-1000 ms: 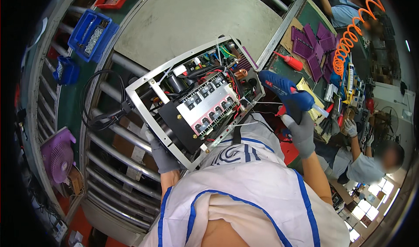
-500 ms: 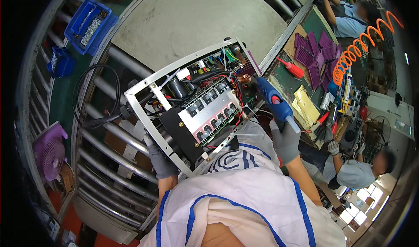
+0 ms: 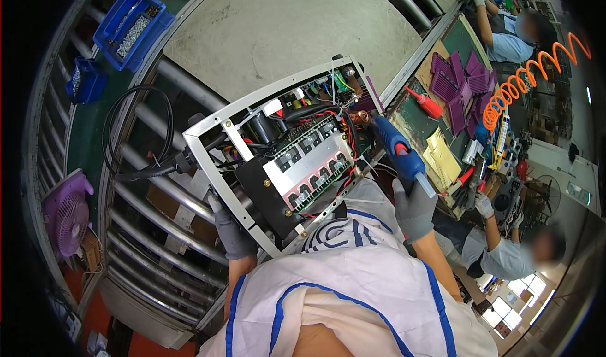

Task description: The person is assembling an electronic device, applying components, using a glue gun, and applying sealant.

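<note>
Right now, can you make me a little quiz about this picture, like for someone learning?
1. What colour is the gun-shaped tool in the right hand?
2. True or false: the left hand is on the purple fan.
3. The orange hose is: A) straight, B) coiled, C) tied in a bow.

Key: 1. Blue. 2. False; it is at the metal-framed unit. 3. B.

The metal chassis (image 3: 227, 191) partly hides the left hand (image 3: 235, 232).

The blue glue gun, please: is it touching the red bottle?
Apart: the head view shows green worktop between the blue glue gun and red bottle.
</note>
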Motion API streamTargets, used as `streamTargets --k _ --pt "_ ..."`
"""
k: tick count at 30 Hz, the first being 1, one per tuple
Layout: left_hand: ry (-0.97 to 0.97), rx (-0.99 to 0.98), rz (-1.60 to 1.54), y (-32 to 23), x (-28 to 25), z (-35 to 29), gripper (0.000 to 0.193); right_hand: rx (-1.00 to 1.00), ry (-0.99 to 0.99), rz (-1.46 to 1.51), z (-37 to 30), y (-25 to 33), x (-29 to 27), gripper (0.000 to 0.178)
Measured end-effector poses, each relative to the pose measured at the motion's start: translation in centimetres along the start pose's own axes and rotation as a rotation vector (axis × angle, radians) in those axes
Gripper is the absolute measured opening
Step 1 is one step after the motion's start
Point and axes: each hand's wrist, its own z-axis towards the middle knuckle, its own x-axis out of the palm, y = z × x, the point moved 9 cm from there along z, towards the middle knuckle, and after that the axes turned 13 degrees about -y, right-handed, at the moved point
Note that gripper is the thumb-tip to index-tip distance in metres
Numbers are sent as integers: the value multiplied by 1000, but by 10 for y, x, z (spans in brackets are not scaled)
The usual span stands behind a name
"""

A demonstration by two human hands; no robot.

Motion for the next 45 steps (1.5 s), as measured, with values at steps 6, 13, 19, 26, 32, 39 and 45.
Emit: streamTargets --k 6,13,19,26,32,39,45 --pt "33 37 3 -3 4 -3 69 -36 -43 -53 -1 4 -1 48" --pt "5 3 -29 -4 3 -3 66 -75 -42 -125 0 10 -1 48" --pt "-44 -43 34 -8 0 -10 67 -91 -41 -152 1 14 1 49" --pt "-57 -39 40 -10 1 -12 69 -97 -44 -119 -1 17 2 45" --pt "-43 -43 41 -10 2 -13 69 -98 -70 -147 -5 15 7 33" --pt "-52 -46 24 -12 3 -14 68 -102 -74 -167 -6 17 9 33" --pt "-34 -31 23 -16 7 -13 67 -17 -27 -97 -5 11 10 35"
